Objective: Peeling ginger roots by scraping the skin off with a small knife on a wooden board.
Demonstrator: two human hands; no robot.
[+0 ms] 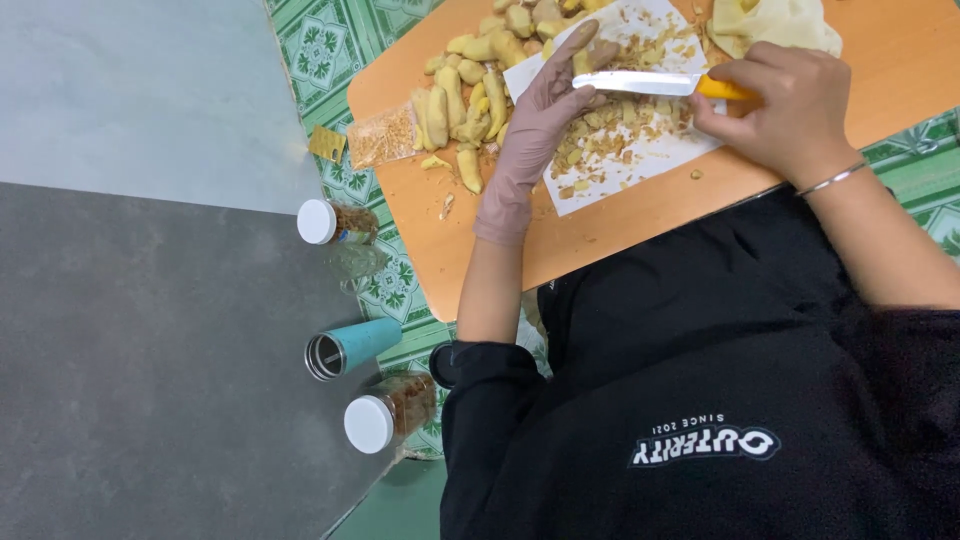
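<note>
Your left hand [540, 125], in a mauve glove, lies at about 12 o'clock in the view, fingers stretched and curled over a piece of peeled ginger [592, 55], pinning it against the white paper sheet [620, 175]. Your right hand [785, 110], bare and with a thin metal bangle [832, 180] at the wrist, sits at roughly 1 o'clock, closed around the yellow handle of a knife [640, 84]; the blade lies flat, tip pointing toward the gloved fingers and touching or just beside the ginger. Left to right: grey floor, then a small packet of brown bits [380, 138] at 10 o'clock on the corner of the orange cutting board [470, 250]; below it two white-capped jars [335, 222] [385, 412] and a teal flask [350, 348] lying on the green patterned mat [385, 285], near 8 o'clock. On the board, a heap of peeled ginger pieces [465, 105] sits just left of the gloved hand. Peelings [610, 145] are scattered over the paper between both hands. A pale cloth [775, 22] lies at the board's far edge, above your right hand. Your black sleeve and shirt [720, 400] fill the 5 o'clock area.
</note>
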